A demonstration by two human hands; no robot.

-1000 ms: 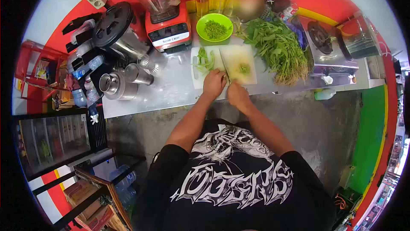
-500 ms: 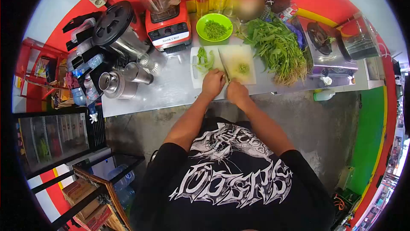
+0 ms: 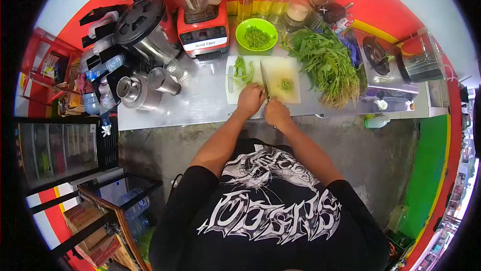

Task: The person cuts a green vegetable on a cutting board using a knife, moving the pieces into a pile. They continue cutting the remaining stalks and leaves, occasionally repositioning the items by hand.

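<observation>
My right hand [image 3: 276, 112] is wrapped around the handle of a kitchen knife [image 3: 264, 76], whose blade points away from me over a white cutting board [image 3: 293, 64]. Close against the blade's left side, my left hand [image 3: 251, 98] has its fingers curled in at the board's near edge; what they hold is hidden. Long green vegetable pieces [image 3: 242, 70] lie on the board's left part. Right of the blade sits a small pile of chopped greens [image 3: 286, 84].
Behind the board stands a lime-green bowl [image 3: 273, 39] with chopped greens. A large bunch of leafy greens [image 3: 325, 60] with roots lies to the right, near a stove [image 3: 383, 65]. A red blender [image 3: 203, 35], oil bottles [image 3: 245, 3] and metal cups [image 3: 163, 81] are also on the counter.
The view has shifted slightly, so the counter items sit a little differently in it. Both hands stay at the board, the right one still on the knife.
</observation>
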